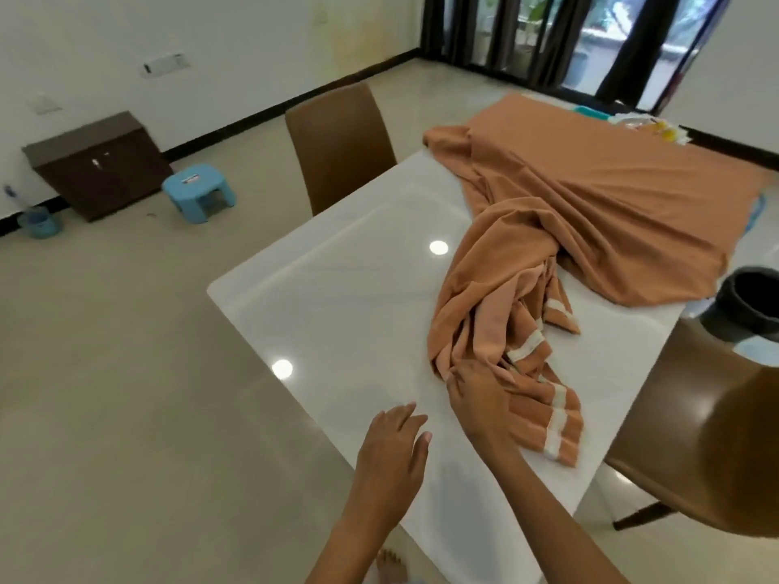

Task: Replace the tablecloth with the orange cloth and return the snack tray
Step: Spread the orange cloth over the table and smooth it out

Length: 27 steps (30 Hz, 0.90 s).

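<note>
White table filling the middle, glossy top bare along the near-left half, ready for covering. Across the table's far-right half, orange cloth lying partly spread, smooth at the far end, bunched into a twisted rope toward the near end, striped hem trailing by the near edge; clearly only half laid, likely needing a pull toward the near corner. Brown chair tucked against the table's left side, a second brown chair at the right side, both left in place, out of the cloth's way. Dark bin beyond the table's right edge. At the table's far end, just past the cloth, a teal-rimmed shape with pale and yellow packets, probably the snack tray, parked aside until the cloth is down; blurred, hard to confirm. Right hand on the bunched hem at the near end, fingers curled into the fabric, seemingly gathering a fold to draw it out. Left hand just beside, hovering over bare tabletop, fingers loosely extended, holding nothing, probably poised to take the next corner.
</note>
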Available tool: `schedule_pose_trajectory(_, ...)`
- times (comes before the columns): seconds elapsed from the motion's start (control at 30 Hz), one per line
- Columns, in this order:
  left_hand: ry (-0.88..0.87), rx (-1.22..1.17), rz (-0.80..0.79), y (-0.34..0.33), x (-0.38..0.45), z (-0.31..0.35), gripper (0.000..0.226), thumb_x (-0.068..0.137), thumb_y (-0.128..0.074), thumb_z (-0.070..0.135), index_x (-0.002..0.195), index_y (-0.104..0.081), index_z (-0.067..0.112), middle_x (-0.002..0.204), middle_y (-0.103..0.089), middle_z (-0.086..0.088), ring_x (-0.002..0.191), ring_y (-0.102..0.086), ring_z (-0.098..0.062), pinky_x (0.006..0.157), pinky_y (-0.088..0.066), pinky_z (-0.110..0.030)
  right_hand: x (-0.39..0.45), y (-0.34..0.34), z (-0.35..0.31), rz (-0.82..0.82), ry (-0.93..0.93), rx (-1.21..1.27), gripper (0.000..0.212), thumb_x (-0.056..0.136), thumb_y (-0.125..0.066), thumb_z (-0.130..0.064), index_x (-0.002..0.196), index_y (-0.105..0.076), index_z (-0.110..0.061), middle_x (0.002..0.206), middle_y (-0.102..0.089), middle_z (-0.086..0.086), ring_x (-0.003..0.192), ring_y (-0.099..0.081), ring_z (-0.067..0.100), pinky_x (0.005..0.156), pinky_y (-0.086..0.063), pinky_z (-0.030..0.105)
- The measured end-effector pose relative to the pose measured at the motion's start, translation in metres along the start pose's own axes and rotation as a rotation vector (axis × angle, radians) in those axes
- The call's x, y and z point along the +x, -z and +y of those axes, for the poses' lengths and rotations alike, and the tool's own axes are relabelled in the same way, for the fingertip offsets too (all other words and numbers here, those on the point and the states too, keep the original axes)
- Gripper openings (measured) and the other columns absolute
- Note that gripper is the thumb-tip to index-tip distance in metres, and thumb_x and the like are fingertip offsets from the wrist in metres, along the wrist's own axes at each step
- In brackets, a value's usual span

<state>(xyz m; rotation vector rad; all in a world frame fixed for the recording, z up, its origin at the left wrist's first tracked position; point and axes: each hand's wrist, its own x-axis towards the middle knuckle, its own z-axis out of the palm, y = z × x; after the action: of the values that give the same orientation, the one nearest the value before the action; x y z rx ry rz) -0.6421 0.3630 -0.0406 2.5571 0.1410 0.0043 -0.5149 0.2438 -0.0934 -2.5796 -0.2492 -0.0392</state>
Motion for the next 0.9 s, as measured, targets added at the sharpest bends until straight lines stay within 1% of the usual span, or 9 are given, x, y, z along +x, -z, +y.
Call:
schedule_pose_trajectory(0.13,-0.079,-0.004,-0.102,0.01,0.025,-0.029,0.038,0.101,-0.033,0.036,0.135,-0.049,0.026,0.147,-0.039,0.011,0.136,-0.03,-0.001,0.111,-0.004,-0.012,0.016,-0.026,0.003,0.073,-0.063,-0.127,0.037,0.091,-0.058,-0.033,0.119,-0.059,-0.008,0.122,-0.061,0.014,0.109,-0.058,0.03,0.096,-0.047,0.037)
schedule_pose_trajectory(0.23,-0.125,-0.03,-0.168,0.012,0.05,-0.051,0.039,0.101,-0.031,0.039,0.136,-0.047,0.029,0.148,-0.036,0.014,0.137,-0.026,0.001,0.109,-0.002,-0.01,0.022,-0.048,0.001,0.053,-0.146,-0.247,0.072,0.075,-0.072,-0.046,0.131,-0.051,-0.005,0.128,-0.057,0.02,0.116,-0.056,0.038,0.098,-0.047,0.049)
schedule_pose_trajectory(0.33,-0.172,-0.057,-0.23,0.018,0.078,-0.071,0.041,0.101,-0.03,0.041,0.137,-0.046,0.03,0.149,-0.036,0.014,0.138,-0.026,0.0,0.112,-0.006,-0.013,0.024,-0.062,-0.014,0.095,-0.11,-0.278,0.084,0.062,-0.085,-0.036,0.129,-0.046,-0.005,0.113,-0.067,0.018,0.099,-0.067,0.034,0.086,-0.054,0.047)
schedule_pose_trajectory(0.4,-0.214,-0.059,-0.26,0.024,0.099,-0.082,0.041,0.101,-0.031,0.041,0.137,-0.046,0.029,0.149,-0.036,0.012,0.138,-0.027,-0.002,0.114,-0.01,-0.017,0.028,-0.066,-0.02,0.141,-0.124,-0.291,0.078,0.055,-0.09,-0.021,0.119,-0.05,-0.003,0.103,-0.07,0.018,0.088,-0.071,0.032,0.076,-0.058,0.045)
schedule_pose_trajectory(0.47,-0.247,-0.071,-0.299,0.033,0.117,-0.092,0.042,0.1,-0.031,0.042,0.138,-0.045,0.028,0.149,-0.036,0.012,0.139,-0.027,-0.003,0.115,-0.012,-0.02,0.03,-0.067,-0.026,0.182,-0.168,-0.328,0.061,0.06,-0.088,-0.013,0.113,-0.061,-0.004,0.105,-0.07,0.018,0.091,-0.07,0.032,0.079,-0.058,0.043)
schedule_pose_trajectory(0.63,-0.351,-0.065,-0.364,0.047,0.152,-0.114,0.044,0.1,-0.03,0.042,0.139,-0.043,0.027,0.15,-0.034,0.01,0.14,-0.026,-0.005,0.116,-0.012,-0.021,0.025,-0.063,-0.043,0.398,-0.173,-0.371,0.036,0.053,-0.088,0.0,0.085,-0.075,-0.007,0.077,-0.074,0.008,0.065,-0.07,0.024,0.062,-0.06,0.034)
schedule_pose_trajectory(0.73,-0.387,-0.119,-0.372,0.052,0.165,-0.126,0.045,0.1,-0.032,0.04,0.141,-0.04,0.024,0.15,-0.035,0.007,0.14,-0.025,-0.006,0.115,-0.012,-0.019,0.015,-0.055,-0.067,0.449,-0.284,-0.053,0.02,0.064,-0.083,-0.001,0.078,-0.071,-0.008,0.066,-0.069,0.004,0.057,-0.064,0.021,0.054,-0.055,0.029)
schedule_pose_trajectory(0.83,-0.365,-0.192,-0.345,0.058,0.174,-0.133,0.054,0.098,-0.032,0.043,0.146,-0.032,0.02,0.152,-0.033,0.004,0.14,-0.026,-0.01,0.117,-0.018,-0.026,0.003,-0.033,-0.089,0.285,-0.642,0.456,0.034,0.075,-0.075,-0.032,0.108,-0.065,-0.03,0.099,-0.065,-0.012,0.084,-0.062,0.013,0.076,-0.055,0.028)
schedule_pose_trajectory(0.9,-0.381,-0.221,-0.298,0.061,0.18,-0.136,0.057,0.097,-0.033,0.043,0.147,-0.029,0.018,0.153,-0.031,0.001,0.141,-0.025,-0.012,0.117,-0.018,-0.028,-0.01,-0.013,-0.085,0.191,-0.714,1.054,0.041,0.075,-0.076,-0.026,0.115,-0.064,-0.028,0.113,-0.069,-0.005,0.1,-0.066,0.014,0.079,-0.054,0.022)
